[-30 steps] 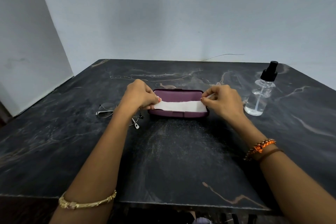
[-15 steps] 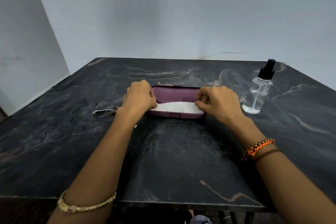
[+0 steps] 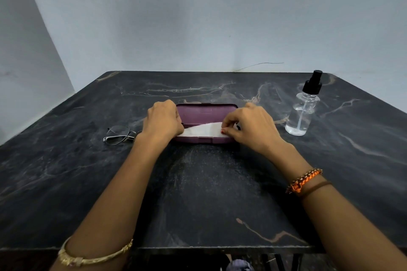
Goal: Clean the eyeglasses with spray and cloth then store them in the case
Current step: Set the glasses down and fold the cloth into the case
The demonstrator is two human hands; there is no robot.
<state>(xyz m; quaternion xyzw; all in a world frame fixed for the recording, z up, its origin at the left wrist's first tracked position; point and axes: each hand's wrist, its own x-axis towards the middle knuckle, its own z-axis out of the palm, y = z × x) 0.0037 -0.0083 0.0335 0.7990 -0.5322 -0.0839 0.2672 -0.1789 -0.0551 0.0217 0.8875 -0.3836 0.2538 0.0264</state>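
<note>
An open purple case (image 3: 206, 110) lies mid-table with its lid tipped back. A folded white cloth (image 3: 201, 130) rests along the case's near half. My left hand (image 3: 162, 121) presses on the cloth's left end, fingers curled over it. My right hand (image 3: 251, 128) pinches the cloth's right end at the case's right side. Thin-rimmed eyeglasses (image 3: 119, 134) lie folded on the table just left of my left wrist. A clear spray bottle (image 3: 302, 114) with a black pump top stands upright to the right of the case, apart from my right hand.
The dark marble table (image 3: 198, 193) stands in a corner with pale walls behind and to the left. Its near edge runs across the bottom of the view. A thin wire (image 3: 259, 65) trails along the back wall.
Both hands lowered the stretched cloth into the case and moved closer together. The cloth now lies bunched along the near half. Glasses and bottle stayed put.
</note>
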